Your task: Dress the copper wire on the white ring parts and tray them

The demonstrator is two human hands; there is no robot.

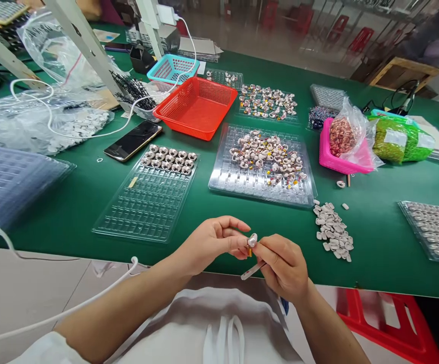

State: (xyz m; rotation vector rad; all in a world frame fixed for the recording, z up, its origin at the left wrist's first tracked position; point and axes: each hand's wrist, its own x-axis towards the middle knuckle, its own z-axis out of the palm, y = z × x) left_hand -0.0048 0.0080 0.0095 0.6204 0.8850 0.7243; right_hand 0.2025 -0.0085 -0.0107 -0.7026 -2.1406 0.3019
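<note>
Between thumb and fingers my left hand (225,238) pinches a small shiny earbud-like part (252,239) with a yellow tab below it. My right hand (285,260) is closed around a thin flat stick-like tool (252,271), whose end sticks out under the palm. Its fingertips touch the right side of the shiny part. Just beyond the hands, a clear plastic tray (219,184) carries a heap of similar parts (262,151) with yellow tabs. Left of it lies a slotted clear tray (139,217) with shiny rounded pieces (172,157) filling its far rows.
Small pale caps (333,230) lie in a pile at the right. Behind stand a red basket (198,108), a blue basket (172,68) and a pink basket (346,162). A phone (134,140) and white cable (90,135) lie left. Another filled tray (431,227) sits far right.
</note>
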